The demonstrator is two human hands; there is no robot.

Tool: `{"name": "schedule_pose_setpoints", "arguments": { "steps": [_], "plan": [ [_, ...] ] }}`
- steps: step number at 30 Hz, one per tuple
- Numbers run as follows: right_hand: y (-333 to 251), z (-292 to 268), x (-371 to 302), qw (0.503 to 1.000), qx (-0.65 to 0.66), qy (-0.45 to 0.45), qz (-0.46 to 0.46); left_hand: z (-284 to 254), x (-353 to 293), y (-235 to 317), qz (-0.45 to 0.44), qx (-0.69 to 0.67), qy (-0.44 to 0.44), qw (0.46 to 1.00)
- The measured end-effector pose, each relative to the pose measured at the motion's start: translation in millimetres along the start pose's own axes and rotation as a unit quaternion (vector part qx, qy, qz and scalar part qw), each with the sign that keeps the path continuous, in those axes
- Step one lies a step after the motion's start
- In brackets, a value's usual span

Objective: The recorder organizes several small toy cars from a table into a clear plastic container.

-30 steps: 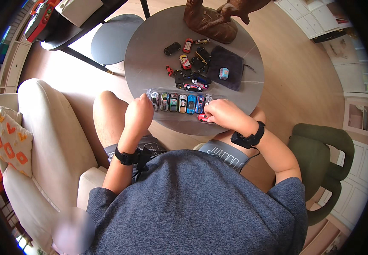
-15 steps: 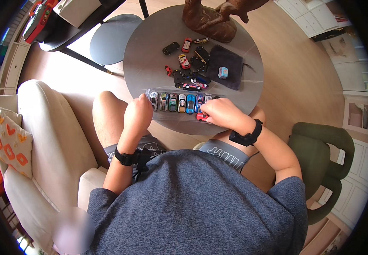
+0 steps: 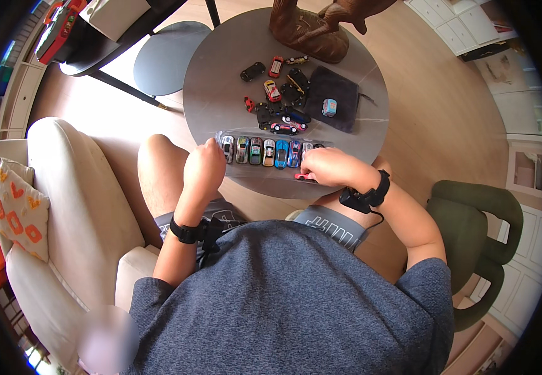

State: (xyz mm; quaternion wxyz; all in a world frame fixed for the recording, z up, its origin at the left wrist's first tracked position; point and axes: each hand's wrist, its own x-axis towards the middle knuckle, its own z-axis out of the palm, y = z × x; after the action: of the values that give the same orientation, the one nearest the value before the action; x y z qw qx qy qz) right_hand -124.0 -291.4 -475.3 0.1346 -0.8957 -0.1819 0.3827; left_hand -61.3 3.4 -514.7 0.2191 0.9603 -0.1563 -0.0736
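Now the red car (image 3: 303,177), grasped by the right hand (image 3: 328,165), has been shifted slightly bodyward, remaining outside the car row (image 3: 269,152); whether the curled left hand (image 3: 204,167) grips anything cannot be told.

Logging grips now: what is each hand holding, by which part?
The right hand holds the red car by its right end. The left hand is at the left end of the clear tray; its grip cannot be told.

A pale sofa (image 3: 86,187) (patterned cushion (image 3: 23,214) included) shows this is a home.
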Motion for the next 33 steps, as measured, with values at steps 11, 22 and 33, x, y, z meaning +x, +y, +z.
{"name": "schedule_pose_setpoints", "arguments": {
  "steps": [11, 22, 33],
  "plan": [
    [2.7, -5.8, -4.9, 0.993, 0.112, -0.012, -0.033, -0.2, -0.2, -0.6, 0.01, 0.007, 0.005, 1.0],
    [-0.7, 6.9, -8.7, 0.989, 0.049, 0.14, -0.015, 1.9, -0.7, -1.2, 0.002, -0.005, 0.001, 1.0],
    [15.4, -30.6, -24.9, 0.948, 0.127, 0.292, -0.009, -1.4, -0.8, -3.0, 0.011, -0.026, -0.005, 1.0]
  ]
}}
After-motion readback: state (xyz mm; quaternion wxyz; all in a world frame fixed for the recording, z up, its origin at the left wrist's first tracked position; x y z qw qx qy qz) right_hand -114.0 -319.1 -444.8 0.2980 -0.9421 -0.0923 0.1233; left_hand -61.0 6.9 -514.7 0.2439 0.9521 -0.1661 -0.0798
